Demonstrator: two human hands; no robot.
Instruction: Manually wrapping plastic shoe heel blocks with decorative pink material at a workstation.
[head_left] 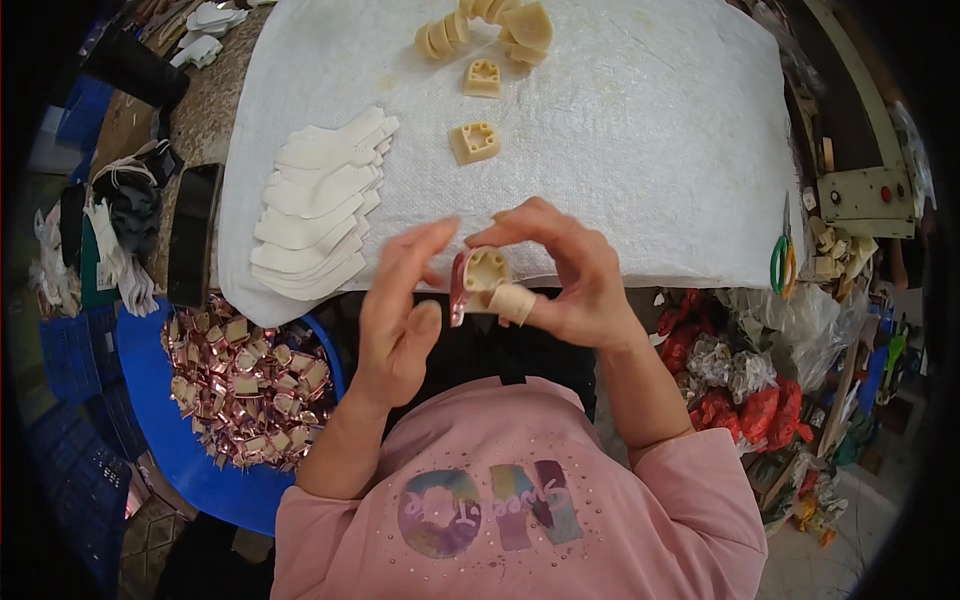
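Observation:
My right hand [572, 275] pinches a small beige hollow plastic block [488, 268], shaped like a shoe heel, between thumb and index finger. Tan tape wraps the thumb's tip. Shiny pink metallic covering [460, 283] lies along the block's left side. Close on the left, my left hand [400, 318] has its fingers apart and holds nothing; whether a fingertip touches the covering is unclear. Two similar beige blocks, a nearer one [475, 143] and a farther one [482, 78], rest on the white-covered table [620, 160]. Overlapping white cut pieces [318, 208] fan out at the table's left.
More beige blocks [527, 30] cluster at the far edge. A blue tub [235, 500] at lower left holds many pink-and-beige pieces [250, 385]. A dark phone [194, 235] lies left of the cloth. Scissors [781, 265] hang at the right edge, above red plastic bags [770, 412].

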